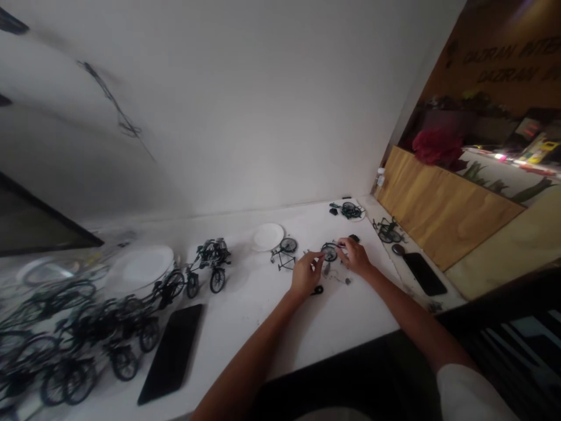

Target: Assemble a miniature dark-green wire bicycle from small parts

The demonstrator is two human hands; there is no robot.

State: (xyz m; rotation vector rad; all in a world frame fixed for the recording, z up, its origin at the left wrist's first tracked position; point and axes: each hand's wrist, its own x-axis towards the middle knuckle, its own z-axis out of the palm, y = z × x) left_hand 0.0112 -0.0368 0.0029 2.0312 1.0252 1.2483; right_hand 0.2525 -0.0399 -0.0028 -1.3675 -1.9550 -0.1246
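Observation:
My left hand (305, 273) hovers over the white table (272, 316) with its fingers pinched together on a thin piece I cannot make out. My right hand (357, 256) is closed on a small dark model wheel (329, 252) held just above the table. A partly built miniature bicycle frame (284, 251) stands just left of my left hand. A small black part (317, 290) and a few tiny pieces (339, 278) lie between and below my hands.
Several finished miniature bicycles (87, 333) crowd the left side, and another pair (205, 263) stands mid-table. Two white plates (142, 266) (268, 236), a black phone (172, 352) front left, another phone (424, 273) right, more bicycle parts (349, 210) (388, 230) at the back, and a wooden panel (442, 204).

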